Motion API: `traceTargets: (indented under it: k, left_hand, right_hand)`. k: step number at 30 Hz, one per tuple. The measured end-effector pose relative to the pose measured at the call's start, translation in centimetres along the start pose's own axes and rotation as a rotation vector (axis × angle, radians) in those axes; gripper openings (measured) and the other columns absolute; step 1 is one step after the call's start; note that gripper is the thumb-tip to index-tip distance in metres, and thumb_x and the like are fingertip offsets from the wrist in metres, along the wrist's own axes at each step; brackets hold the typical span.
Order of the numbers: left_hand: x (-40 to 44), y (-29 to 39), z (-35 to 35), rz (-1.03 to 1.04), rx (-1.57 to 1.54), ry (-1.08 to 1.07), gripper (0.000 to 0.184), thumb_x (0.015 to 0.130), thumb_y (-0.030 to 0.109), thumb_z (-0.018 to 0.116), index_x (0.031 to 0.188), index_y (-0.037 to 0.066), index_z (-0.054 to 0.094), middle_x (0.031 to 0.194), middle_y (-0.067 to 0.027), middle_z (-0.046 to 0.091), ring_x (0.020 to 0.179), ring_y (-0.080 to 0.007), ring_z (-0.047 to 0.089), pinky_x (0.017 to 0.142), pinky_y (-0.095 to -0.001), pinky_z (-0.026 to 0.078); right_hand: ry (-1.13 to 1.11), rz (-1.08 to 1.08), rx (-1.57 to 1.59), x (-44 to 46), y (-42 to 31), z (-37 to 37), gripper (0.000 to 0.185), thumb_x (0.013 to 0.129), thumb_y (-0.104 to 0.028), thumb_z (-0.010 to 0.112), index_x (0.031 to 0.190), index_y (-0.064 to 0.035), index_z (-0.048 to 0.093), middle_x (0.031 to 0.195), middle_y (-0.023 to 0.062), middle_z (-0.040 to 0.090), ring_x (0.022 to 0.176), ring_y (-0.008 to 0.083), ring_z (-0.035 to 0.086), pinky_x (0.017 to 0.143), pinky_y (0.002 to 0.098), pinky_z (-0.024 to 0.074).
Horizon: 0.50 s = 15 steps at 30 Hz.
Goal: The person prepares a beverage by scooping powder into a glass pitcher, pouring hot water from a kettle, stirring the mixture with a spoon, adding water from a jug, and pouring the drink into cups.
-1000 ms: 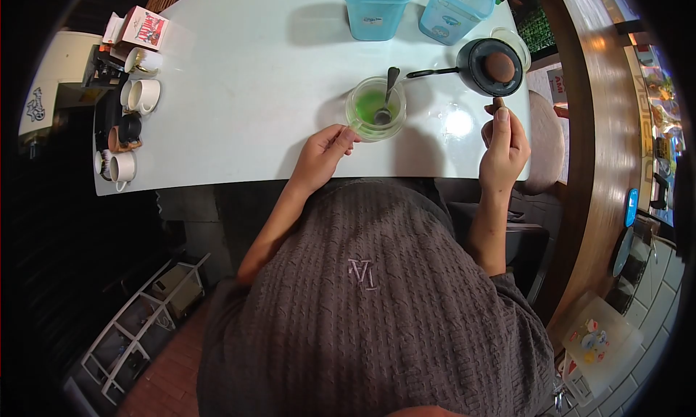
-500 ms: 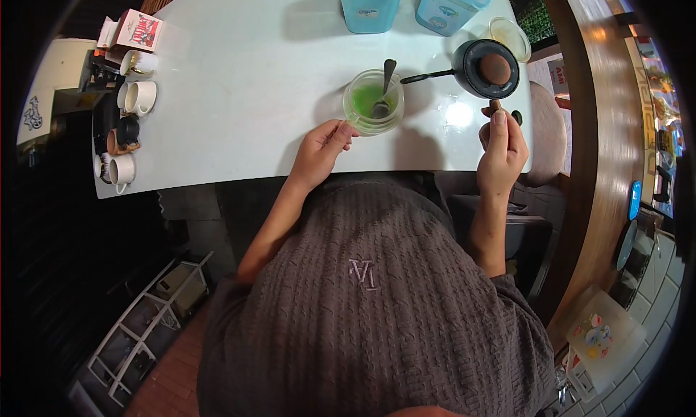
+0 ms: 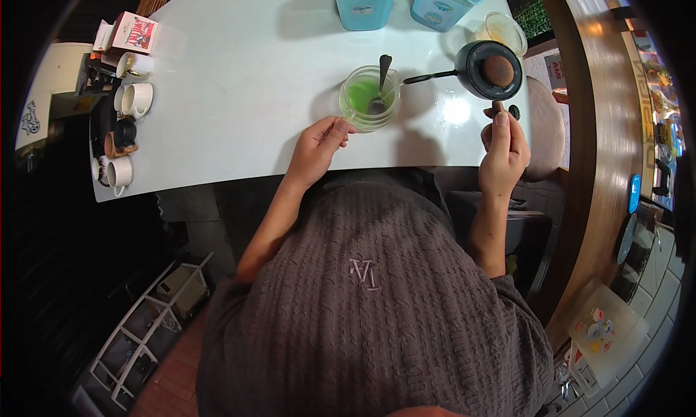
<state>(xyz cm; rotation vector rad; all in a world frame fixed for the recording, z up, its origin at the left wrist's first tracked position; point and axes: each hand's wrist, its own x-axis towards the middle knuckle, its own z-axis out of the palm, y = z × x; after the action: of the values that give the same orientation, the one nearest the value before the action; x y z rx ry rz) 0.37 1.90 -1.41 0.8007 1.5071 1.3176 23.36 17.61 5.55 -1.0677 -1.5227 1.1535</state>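
Note:
A clear glass mug (image 3: pixel 349 91) with green liquid in it stands near the front edge of the white table (image 3: pixel 239 84). A metal spoon (image 3: pixel 383 76) leans inside it, handle up. My left hand (image 3: pixel 319 145) is closed on the mug's handle at the near side. My right hand (image 3: pixel 502 152) grips the handle of a black gooseneck kettle (image 3: pixel 473 75) with a round brown lid knob. The kettle's thin spout points left, its tip at the mug's right rim. I cannot make out any stream from it.
Two light-blue plastic containers (image 3: pixel 360 10) stand at the far side. Behind the kettle is a clear round tub (image 3: pixel 516 34). White cups (image 3: pixel 138 99) and a red-and-white box (image 3: pixel 138 33) line the left edge. A stool seat (image 3: pixel 545 131) is beyond the right edge.
The view has shifted slightly. Both hands keep their holds, and the kettle's spout stays at the mug's rim.

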Motion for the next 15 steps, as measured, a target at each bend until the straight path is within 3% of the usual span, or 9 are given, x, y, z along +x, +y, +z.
traceTargets:
  k: [15]
  left_hand:
    - [-0.04,0.12,0.07,0.003,0.002,0.012,0.034,0.099,0.033,0.047,0.094,0.003,0.063,0.076,0.0018,0.054,0.072,-0.0055,0.048,0.066,-0.0198,0.038]
  right_hand:
    - [0.005,0.001,-0.018,-0.28,-0.51,-0.37,0.028,0.096,-0.017,0.052,0.1,0.0086,0.063,0.065,-0.0039,0.046,0.057,0.0026,0.037,0.05,0.0186,0.0268]
